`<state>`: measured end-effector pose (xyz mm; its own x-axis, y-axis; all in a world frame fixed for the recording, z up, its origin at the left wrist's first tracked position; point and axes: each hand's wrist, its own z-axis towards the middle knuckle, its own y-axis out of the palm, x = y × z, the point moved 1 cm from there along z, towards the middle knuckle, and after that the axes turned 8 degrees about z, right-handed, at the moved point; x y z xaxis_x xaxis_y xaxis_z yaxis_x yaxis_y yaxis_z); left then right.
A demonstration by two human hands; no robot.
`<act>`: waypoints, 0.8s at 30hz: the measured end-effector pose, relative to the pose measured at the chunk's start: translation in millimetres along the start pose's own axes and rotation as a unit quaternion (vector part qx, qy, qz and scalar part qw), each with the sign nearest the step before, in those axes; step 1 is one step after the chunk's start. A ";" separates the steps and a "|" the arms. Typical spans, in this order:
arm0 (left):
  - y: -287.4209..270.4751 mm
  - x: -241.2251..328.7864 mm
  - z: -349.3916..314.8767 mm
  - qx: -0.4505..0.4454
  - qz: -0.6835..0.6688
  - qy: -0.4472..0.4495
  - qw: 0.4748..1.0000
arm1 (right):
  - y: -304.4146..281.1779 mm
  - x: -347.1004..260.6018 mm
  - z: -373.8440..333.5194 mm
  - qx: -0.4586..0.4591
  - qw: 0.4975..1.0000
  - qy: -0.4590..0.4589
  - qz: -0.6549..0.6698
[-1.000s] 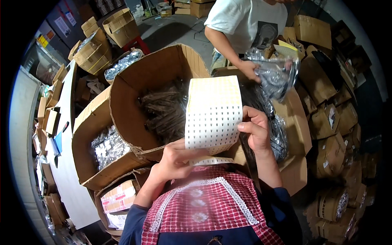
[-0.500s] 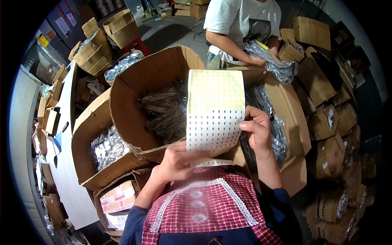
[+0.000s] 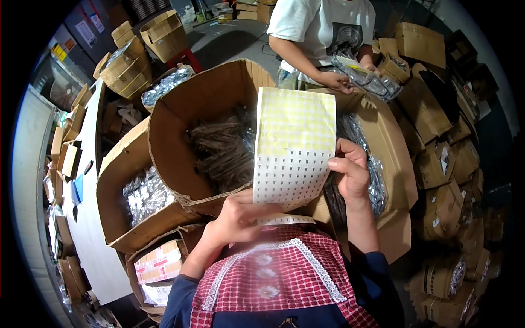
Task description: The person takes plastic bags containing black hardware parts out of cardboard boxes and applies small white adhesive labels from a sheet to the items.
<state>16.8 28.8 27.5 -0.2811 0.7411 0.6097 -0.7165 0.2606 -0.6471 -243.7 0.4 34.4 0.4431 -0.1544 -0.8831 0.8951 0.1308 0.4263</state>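
Note:
A sheet of small stickers [image 3: 294,169] hangs between my hands, its upper part bare yellowish backing, its lower part rows of small dark-marked labels. My right hand [image 3: 353,169] pinches the right edge between thumb and fingers. At the lower left, my left hand [image 3: 239,217] is closed on the sheet, whose bottom end curls back toward my apron. Behind the sheet stands a deep cardboard box [image 3: 172,126] holding dark items in clear plastic bags [image 3: 224,150]. Another open box [image 3: 396,164] to the right holds more clear-bagged items [image 3: 376,183].
Across from me a person in a white shirt [image 3: 306,27] handles a plastic-bagged item [image 3: 369,79]. At left, a carton of silvery bagged pieces [image 3: 147,194] sits by a long white table [image 3: 98,246]. Cardboard boxes [image 3: 437,202] pile up at right.
The sheet and my right hand have shifted slightly right, and the sheet's top has risen a little. The other person's near hand has come off the bagged item, which is now lower.

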 end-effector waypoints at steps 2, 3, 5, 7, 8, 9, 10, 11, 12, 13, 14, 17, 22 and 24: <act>-1.2 0.6 -0.8 -0.004 0.000 -0.004 1.000 | 10.2 -9.0 2.3 0.010 1.000 -0.011 0.016; -0.7 0.2 -0.9 -0.011 -0.006 -0.004 1.000 | 6.7 -8.1 2.5 0.005 1.000 -0.015 0.006; 2.0 -1.0 -1.5 -0.018 -0.012 -0.004 1.000 | 0.8 -3.4 2.2 0.009 1.000 -0.020 -0.001; 6.0 -2.1 -2.3 0.006 -0.022 -0.011 1.000 | -2.5 0.1 1.9 0.014 1.000 -0.024 -0.006; 6.2 -1.4 -1.7 0.006 -0.022 -0.011 1.000 | -3.6 1.2 1.6 0.018 1.000 -0.023 -0.006; 5.9 -0.5 -1.6 0.008 -0.021 -0.012 1.000 | -4.1 2.4 1.3 0.022 1.000 -0.022 -0.005; 5.8 0.1 -1.7 0.011 -0.020 -0.013 1.000 | -3.5 2.7 1.3 0.021 1.000 -0.021 -0.004; 6.0 -0.1 -2.1 0.011 -0.020 -0.014 1.000 | -2.3 2.6 1.6 0.022 0.999 -0.030 -0.009; 5.7 -0.7 -3.0 0.004 -0.022 -0.015 1.000 | -1.0 2.5 1.9 0.023 0.999 -0.038 -0.013; 5.4 -1.0 -3.5 -0.002 -0.025 -0.016 1.000 | -0.4 2.4 1.8 0.022 0.999 -0.037 -0.012; 4.4 -0.5 -3.2 -0.001 -0.023 -0.018 1.000 | -0.1 2.1 1.6 0.022 0.999 -0.038 -0.016; 2.4 1.6 -2.0 -0.025 0.001 -0.006 1.000 | -2.2 5.4 2.4 0.027 0.999 -0.032 -0.011; 2.2 4.5 -2.9 -0.025 0.004 -0.016 1.000 | -9.6 19.0 3.6 0.045 0.999 -0.008 0.021; 3.3 5.1 -1.7 -0.024 0.002 -0.017 1.000 | -13.2 20.3 2.3 0.052 0.998 0.006 0.030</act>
<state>14.1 34.5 27.7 -0.3065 0.7208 0.6217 -0.6839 0.2876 -0.6705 -246.4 -6.7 11.3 0.4954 -0.1379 -0.8577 0.8679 0.0374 0.4953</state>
